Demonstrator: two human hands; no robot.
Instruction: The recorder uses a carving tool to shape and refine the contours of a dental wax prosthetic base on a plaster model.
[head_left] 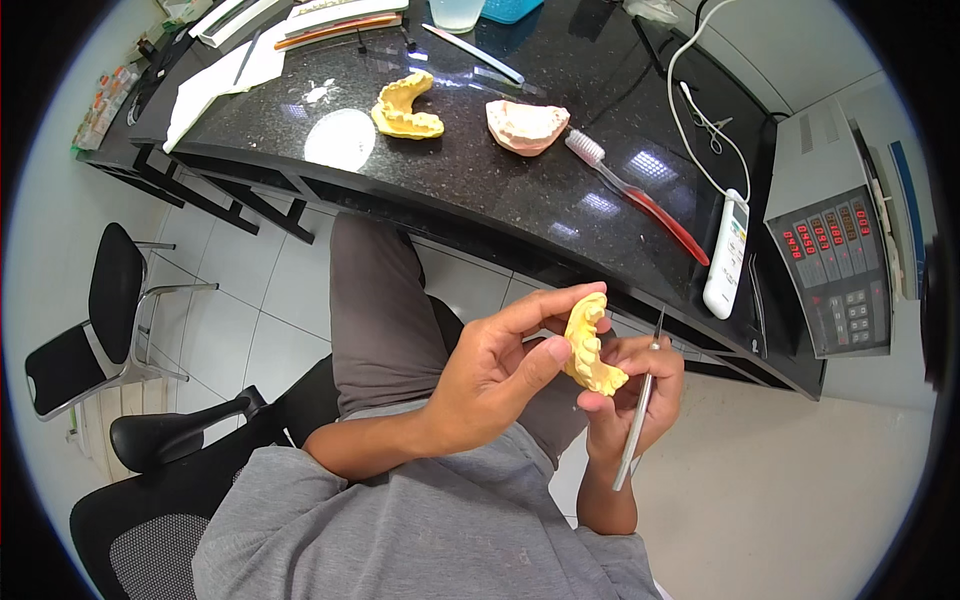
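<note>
Above my lap, my left hand (510, 360) grips one side of a yellow plaster dental model (588, 350), thumb in front and fingers behind. The model is an arch with a row of teeth, held on edge. My right hand (640, 390) steadies its lower end with thumb and fingertips. A slim metal craft knife (634, 430) also lies across the right fingers, its blade pointing up toward the table. On the black table stand a second yellow dental model (405, 108) and a pink-and-white dental model (527, 126). The far sides of the fingers are hidden.
Beside the pink model lies a red-handled toothbrush (640, 195). A white remote control (727, 255) with a cable rests near a box with a red digital display (835, 270). A pen (473, 53), papers (225, 85) and a cup (457, 14) are farther back. An empty chair (115, 300) stands left.
</note>
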